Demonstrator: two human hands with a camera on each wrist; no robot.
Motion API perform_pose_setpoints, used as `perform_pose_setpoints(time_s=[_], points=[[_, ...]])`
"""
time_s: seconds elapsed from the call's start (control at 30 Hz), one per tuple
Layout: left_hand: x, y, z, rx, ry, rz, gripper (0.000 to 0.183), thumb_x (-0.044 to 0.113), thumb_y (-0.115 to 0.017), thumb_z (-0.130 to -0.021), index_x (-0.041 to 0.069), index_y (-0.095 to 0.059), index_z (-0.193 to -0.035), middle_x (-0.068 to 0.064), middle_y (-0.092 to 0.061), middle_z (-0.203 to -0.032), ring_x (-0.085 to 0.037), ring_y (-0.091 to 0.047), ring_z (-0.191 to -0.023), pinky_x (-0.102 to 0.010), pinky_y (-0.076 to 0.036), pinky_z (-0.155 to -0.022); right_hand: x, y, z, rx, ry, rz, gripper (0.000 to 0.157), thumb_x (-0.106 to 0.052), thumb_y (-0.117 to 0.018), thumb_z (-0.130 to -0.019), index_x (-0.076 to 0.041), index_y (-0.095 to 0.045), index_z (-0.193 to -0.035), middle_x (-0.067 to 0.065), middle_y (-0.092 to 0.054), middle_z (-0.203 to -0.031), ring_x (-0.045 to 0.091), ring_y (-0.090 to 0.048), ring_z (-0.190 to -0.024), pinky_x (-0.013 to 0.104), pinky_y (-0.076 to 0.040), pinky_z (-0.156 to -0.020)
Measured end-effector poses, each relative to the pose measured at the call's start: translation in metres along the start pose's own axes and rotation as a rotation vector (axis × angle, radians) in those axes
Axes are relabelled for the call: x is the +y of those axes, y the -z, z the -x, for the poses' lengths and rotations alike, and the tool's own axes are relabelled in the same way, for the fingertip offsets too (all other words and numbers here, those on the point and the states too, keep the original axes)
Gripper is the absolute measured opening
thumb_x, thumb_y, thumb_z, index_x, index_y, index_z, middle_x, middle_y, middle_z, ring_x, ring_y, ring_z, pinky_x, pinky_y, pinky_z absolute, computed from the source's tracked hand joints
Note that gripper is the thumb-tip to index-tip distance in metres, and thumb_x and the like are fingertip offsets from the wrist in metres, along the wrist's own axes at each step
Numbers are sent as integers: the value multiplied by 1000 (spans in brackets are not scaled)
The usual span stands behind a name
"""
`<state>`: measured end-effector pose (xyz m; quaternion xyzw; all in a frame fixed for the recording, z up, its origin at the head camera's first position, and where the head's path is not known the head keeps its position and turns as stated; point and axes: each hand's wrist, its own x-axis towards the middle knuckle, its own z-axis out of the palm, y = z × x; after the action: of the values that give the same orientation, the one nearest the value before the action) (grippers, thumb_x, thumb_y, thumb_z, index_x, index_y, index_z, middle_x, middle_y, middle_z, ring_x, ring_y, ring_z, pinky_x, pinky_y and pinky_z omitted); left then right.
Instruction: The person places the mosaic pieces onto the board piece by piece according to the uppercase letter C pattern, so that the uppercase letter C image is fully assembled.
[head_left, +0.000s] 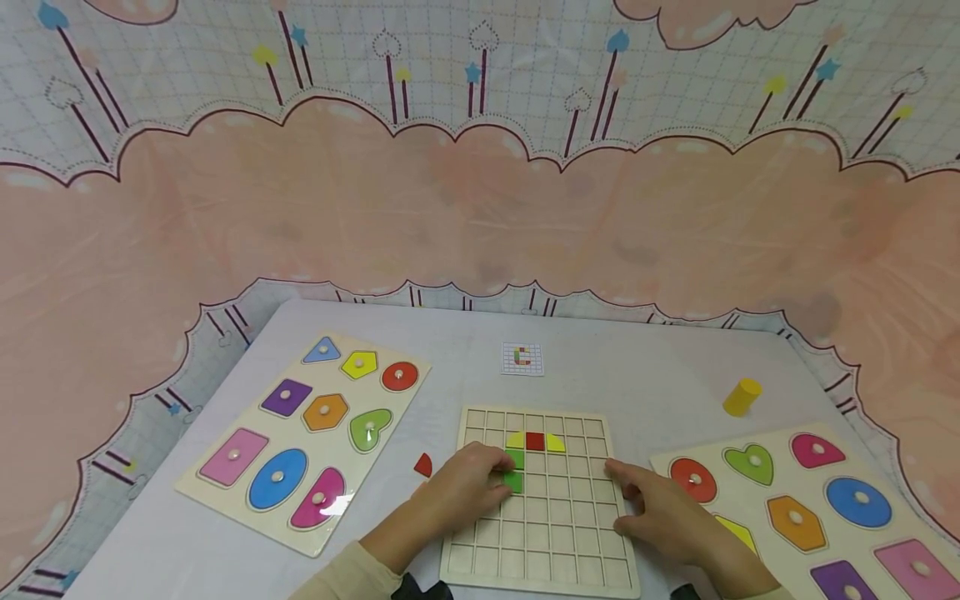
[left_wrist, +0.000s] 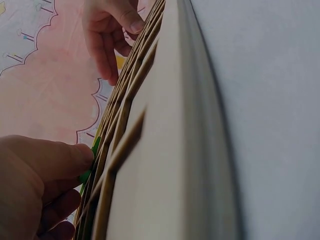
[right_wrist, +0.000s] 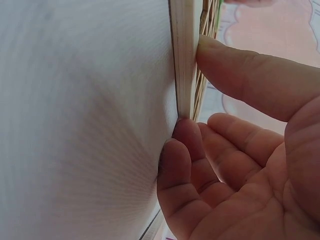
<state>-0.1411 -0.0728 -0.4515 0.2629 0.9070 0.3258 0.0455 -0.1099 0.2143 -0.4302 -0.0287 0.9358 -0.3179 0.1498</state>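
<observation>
A pale wooden grid board (head_left: pixel 566 533) lies on the white table. My left hand (head_left: pixel 465 487) is over its left side, thumb and forefinger pinching a small green square tile (head_left: pixel 513 482); the left wrist view shows this green tile (left_wrist: pixel 89 170) at the fingertips. Just above it sits another green tile (head_left: pixel 515 459). A red square tile (head_left: pixel 535 442) stands between two yellow rounded tiles (head_left: pixel 555 442) in a row higher up. At the board's right edge, my right hand (head_left: pixel 667 512) rests with loosely bent fingers, thumb and fingertips touching the rim (right_wrist: pixel 184 65).
Left of the board is a knob puzzle (head_left: pixel 247 521) with coloured shapes; another puzzle (head_left: pixel 757 450) lies at the right. A loose red piece (head_left: pixel 423 464) is near my left wrist. Behind the board is a small pattern card (head_left: pixel 522 358). A yellow cylinder (head_left: pixel 742 397) stands at the back right.
</observation>
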Motion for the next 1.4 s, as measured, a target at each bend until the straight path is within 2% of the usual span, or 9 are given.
perform_pose_setpoints(time_s=[0.23, 0.57, 0.77, 1.0, 1.3, 1.4], points=[[0, -3, -1, 27, -43, -21, 18, 14, -77, -87, 9, -72, -104, 7, -66, -97, -10, -57, -97, -29, -50, -89, 0, -1, -1, -4, -11, -8, 76, -9, -87, -73, -10, -56, -142, 0, -58, -101, 18, -52, -89, 33, -49, -77], [2, -2, 0, 40, -55, -31, 20, 12, -78, -86, 8, -72, -104, 5, -67, -98, -12, -58, -98, -30, -51, -89, 0, 0, 0, 2, -2, 7, 75, -9, -86, -73, -11, -56, -142, 0, -57, -100, 17, -51, -88, 31, -47, -73], [1, 7, 4, 47, 6, -8, 22, 12, -77, -86, 7, -72, -107, 4, -67, -101, -14, -59, -99, -31, -52, -89, 0, 0, 0, 4, 1, -2, 75, -9, -86, -73, -10, -57, -141, -1, -58, -100, 17, -51, -88, 30, -47, -74], [-7, 18, 10, 105, 17, -59, 23, 10, -78, -85, 6, -71, -107, 1, -68, -101, -20, -61, -101, -37, -53, -87, 0, 0, 1, 3, 7, 7, 74, -10, -86, -74, -10, -56, -142, -1, -57, -100, 17, -51, -88, 29, -48, -73], [-16, 37, 22, 127, 82, -87, 26, 9, -80, -83, 4, -71, -106, -4, -68, -102, -24, -61, -101, -43, -53, -90, -1, 1, 1, 4, 10, 14, 74, -10, -86, -73, -9, -57, -141, -1, -57, -100, 17, -51, -89, 31, -48, -75], [-22, 42, 26, 133, 115, -73, 27, 9, -81, -83, 5, -70, -108, -4, -67, -104, -22, -60, -100, -42, -54, -88, -1, 1, 1, 1, 2, 2, 74, -9, -86, -73, -9, -57, -141, 0, -57, -100, 18, -52, -89, 31, -49, -76]])
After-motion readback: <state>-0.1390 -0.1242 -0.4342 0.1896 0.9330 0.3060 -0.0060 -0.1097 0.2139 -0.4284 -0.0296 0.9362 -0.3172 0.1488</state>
